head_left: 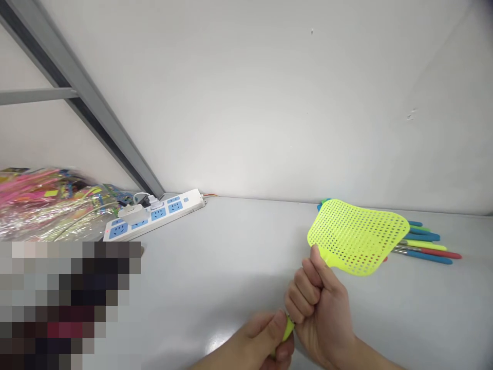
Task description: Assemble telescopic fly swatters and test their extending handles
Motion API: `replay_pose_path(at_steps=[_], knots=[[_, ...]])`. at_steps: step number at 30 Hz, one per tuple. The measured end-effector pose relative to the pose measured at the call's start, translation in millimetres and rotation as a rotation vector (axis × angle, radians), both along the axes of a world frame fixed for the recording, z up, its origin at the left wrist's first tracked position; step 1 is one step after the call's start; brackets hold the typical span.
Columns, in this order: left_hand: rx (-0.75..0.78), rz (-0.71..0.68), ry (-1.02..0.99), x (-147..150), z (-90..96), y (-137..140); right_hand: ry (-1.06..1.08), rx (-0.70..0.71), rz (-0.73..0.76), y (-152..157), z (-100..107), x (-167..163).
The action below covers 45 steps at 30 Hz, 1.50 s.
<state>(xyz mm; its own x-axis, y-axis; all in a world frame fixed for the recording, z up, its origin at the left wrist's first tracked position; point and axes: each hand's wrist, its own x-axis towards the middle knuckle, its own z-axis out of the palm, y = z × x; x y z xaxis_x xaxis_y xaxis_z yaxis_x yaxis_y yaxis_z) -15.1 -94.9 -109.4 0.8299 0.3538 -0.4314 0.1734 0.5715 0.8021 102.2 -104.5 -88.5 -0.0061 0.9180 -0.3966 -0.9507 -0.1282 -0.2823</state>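
A yellow-green fly swatter (358,234) with a perforated head is held between both of my hands, tilted up to the right. My right hand (323,303) is closed around it just below the head, its thumb pressed near the neck. Lower down, my left hand (267,339) grips the yellow-green handle. The part of the shaft inside my fists is hidden. Beyond the swatter head lies a bunch of coloured handles (431,252) in blue, red and yellow-green, partly covered by the head.
A white power strip (185,204) with plugs in it lies at the back left of the grey table (215,257). Plastic-wrapped colourful items (57,205) are heaped at the far left by a grey metal post (111,118). A pixelated patch covers the lower left corner.
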Motion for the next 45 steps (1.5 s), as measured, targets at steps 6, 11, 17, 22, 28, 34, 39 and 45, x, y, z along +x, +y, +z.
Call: replay_pose_path(at_steps=[6, 11, 17, 22, 28, 34, 39, 45], knots=[[-0.327, -0.112, -0.122, -6.2, -1.9, 0.9, 0.125, -0.013, 0.085, -3.0, 12.1, -1.8], [-0.165, -0.107, -0.07, -6.1, 6.5, 1.8, 0.095, 0.075, 0.12, -3.2, 13.1, -0.6], [0.27, 0.156, 0.073, 2.8, -0.3, -1.5, -0.249, 0.242, 0.172, 4.8, 10.7, 5.5], [0.607, 0.392, 0.163, 5.0, -16.3, -3.0, -0.414, 0.343, 0.241, 16.2, 14.6, 11.4], [0.68, 0.46, 0.239, 5.9, -17.8, -3.5, -0.549, 0.303, -0.072, 28.9, 18.2, 19.5], [0.653, 0.425, 0.231, 6.7, -17.9, -5.4, -0.627, 0.364, -0.214, 31.6, 18.3, 21.0], [0.681, 0.374, 0.256, 6.4, -17.5, -9.0, -0.527, 0.31, -0.322, 27.6, 16.3, 12.9], [0.838, 0.409, 0.415, 3.7, -9.7, -9.9, -0.627, 0.226, -0.419, 27.3, 6.9, 8.2]])
